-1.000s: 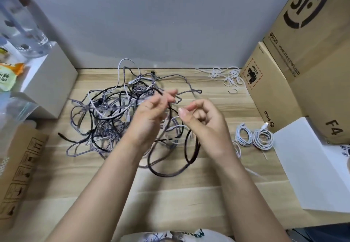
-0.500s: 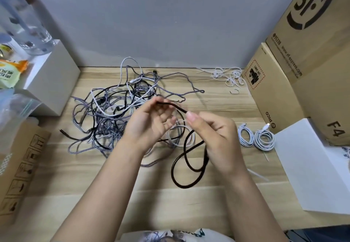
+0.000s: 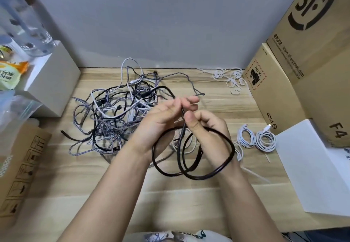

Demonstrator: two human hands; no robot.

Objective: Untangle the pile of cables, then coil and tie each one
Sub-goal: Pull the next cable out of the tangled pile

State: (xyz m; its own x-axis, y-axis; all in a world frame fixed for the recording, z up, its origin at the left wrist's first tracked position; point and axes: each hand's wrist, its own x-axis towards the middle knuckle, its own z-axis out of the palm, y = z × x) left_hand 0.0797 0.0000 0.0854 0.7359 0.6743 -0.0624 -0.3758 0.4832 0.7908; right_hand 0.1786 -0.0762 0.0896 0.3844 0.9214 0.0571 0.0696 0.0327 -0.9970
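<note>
The right hand (image 3: 210,133) grips the thin black rubber cable (image 3: 191,158), fingers curled round its loops above the pale wooden bench (image 3: 189,200). The left hand (image 3: 162,120) pinches the strand leading from the tangled pile of grey, white and black cables (image 3: 115,116), which lies just left.

A single head-worn wide-angle view is provided, directed forward and steeply down onto the tabletop (image 3: 189,200) from its near edge, at close range; the far edge is framed.
</note>
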